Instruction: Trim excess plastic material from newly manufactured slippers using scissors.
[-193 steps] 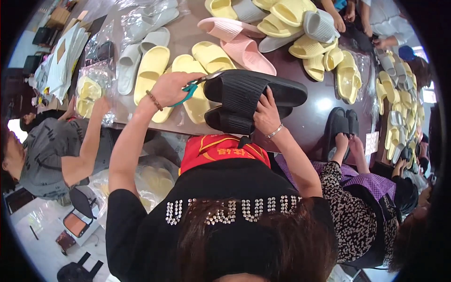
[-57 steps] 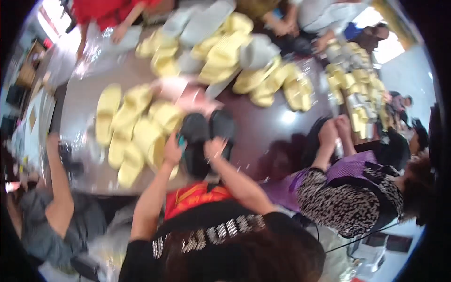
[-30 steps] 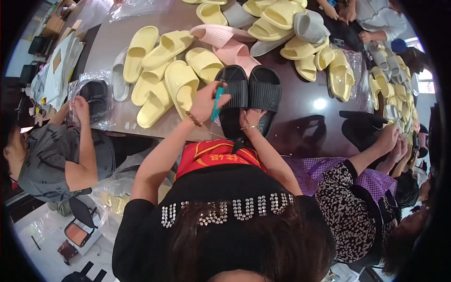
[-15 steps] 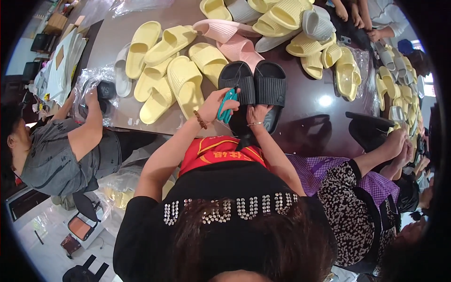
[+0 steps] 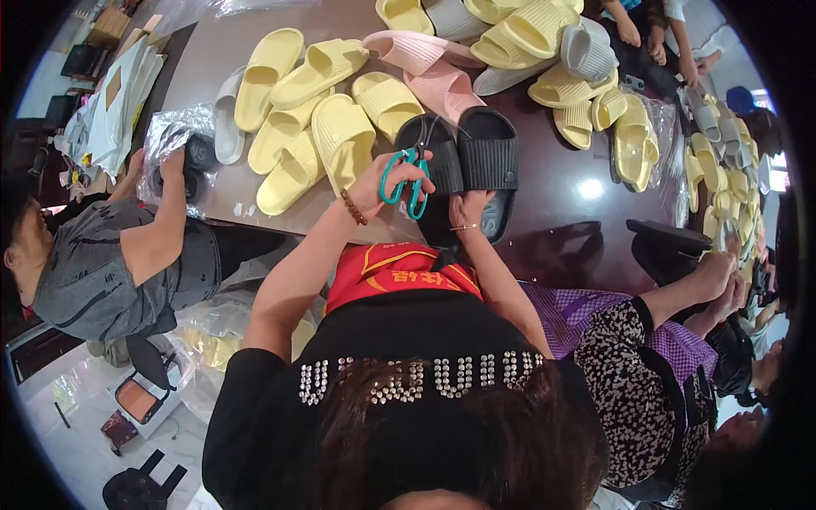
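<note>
A pair of black slides stands side by side at the table's near edge, the left slide (image 5: 440, 170) partly behind my left hand's scissors and the right slide (image 5: 491, 163) with its ribbed strap in full view. My right hand (image 5: 469, 206) grips the pair at the heel side of the straps; its fingertips are hidden under them. Teal-handled scissors (image 5: 414, 156) are held in my left hand (image 5: 371, 184), fingers through the loops. Their loops are spread, and the dark blades point at the left slide's toe end.
Yellow slides (image 5: 342, 140) lie left of the pair, with pink slides (image 5: 444, 87) just beyond. More yellow and grey slides (image 5: 588, 51) are heaped at the far right. On the left a co-worker (image 5: 102, 255) handles a plastic bag (image 5: 174, 127); another person (image 5: 633, 374) sits at right.
The scissors' loops have spread apart in my left hand, which has shifted slightly left. My right hand stays on the black slides.
</note>
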A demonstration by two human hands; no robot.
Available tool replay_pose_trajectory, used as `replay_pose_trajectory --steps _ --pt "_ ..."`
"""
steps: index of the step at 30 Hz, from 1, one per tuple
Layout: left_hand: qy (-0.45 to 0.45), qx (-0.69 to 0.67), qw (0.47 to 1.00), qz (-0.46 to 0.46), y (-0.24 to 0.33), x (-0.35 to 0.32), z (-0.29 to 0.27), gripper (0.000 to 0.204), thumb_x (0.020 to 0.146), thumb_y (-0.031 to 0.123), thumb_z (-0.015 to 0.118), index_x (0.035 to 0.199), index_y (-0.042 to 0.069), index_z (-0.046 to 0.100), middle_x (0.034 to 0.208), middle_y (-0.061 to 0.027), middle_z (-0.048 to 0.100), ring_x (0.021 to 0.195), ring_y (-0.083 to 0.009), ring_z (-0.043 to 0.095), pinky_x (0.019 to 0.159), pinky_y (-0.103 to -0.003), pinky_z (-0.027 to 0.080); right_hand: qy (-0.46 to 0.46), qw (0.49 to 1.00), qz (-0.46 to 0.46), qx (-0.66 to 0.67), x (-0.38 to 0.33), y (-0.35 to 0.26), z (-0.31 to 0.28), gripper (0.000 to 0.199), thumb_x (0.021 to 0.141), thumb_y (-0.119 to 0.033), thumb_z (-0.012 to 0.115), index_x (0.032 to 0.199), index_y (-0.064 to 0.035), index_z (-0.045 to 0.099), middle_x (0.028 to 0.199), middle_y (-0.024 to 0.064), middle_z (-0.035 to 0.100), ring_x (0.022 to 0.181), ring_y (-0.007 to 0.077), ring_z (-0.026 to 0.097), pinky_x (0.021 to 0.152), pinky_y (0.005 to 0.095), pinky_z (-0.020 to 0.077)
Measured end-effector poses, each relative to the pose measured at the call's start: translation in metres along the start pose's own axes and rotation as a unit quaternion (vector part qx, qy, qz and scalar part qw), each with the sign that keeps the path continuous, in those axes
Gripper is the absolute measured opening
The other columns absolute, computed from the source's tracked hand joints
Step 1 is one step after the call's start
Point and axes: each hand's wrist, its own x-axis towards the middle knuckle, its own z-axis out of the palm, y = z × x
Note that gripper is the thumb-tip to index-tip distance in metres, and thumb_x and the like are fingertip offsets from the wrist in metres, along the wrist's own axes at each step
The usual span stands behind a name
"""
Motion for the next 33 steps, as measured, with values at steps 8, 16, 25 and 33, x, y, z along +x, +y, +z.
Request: replay_pose_trajectory --steps 8,16,25,33 --pt "-0.033 0.050 0.996 -0.073 0.015 -0.006 -0.010 0.043 0.074 0.013 0.051 0.115 0.000 0.041 0.080 -0.0125 0.061 0.063 -0.0154 0.059 0.054 -0.023 0.044 -0.004 0.996 -0.070 0.060 -0.001 -0.033 -0.028 0.057 0.066 -0.024 0.057 0.120 -0.0123 0.043 0.122 0.0117 0.043 0.118 0.0290 0.033 0.096 0.0506 0.0147" --pt "-0.080 -0.020 0.985 -0.151 0.026 -0.014 -0.025 0.040 0.078 0.017 0.048 0.114 0.001 0.042 0.082 -0.0138 0.061 0.066 -0.0170 0.060 0.061 -0.026 0.048 -0.042 0.994 -0.099 0.028 -0.006 -0.035 -0.035 0.058 0.065 -0.022 0.056 0.121 -0.0122 0.042 0.123 0.0108 0.042 0.118 0.0275 0.034 0.095 0.0501 0.0145" --pt "-0.094 -0.023 0.984 -0.153 0.024 -0.012 -0.025 0.040 0.078 0.019 0.048 0.113 0.001 0.043 0.084 -0.0156 0.061 0.067 -0.0190 0.060 0.065 -0.028 0.049 -0.044 0.993 -0.107 0.014 -0.009 -0.039 -0.035 0.061 0.064 -0.022 0.057 0.122 -0.0124 0.041 0.125 0.0110 0.040 0.118 0.0280 0.033 0.096 0.0500 0.0138" --pt "-0.039 0.007 0.994 -0.101 0.027 -0.004 -0.022 0.040 0.075 0.020 0.053 0.109 0.001 0.044 0.076 -0.0157 0.059 0.065 -0.0206 0.060 0.060 -0.031 0.050 -0.065 0.992 -0.111 -0.001 -0.013 -0.038 -0.035 0.060 0.065 -0.024 0.058 0.121 -0.0125 0.041 0.124 0.0112 0.041 0.118 0.0286 0.033 0.096 0.0511 0.0137"
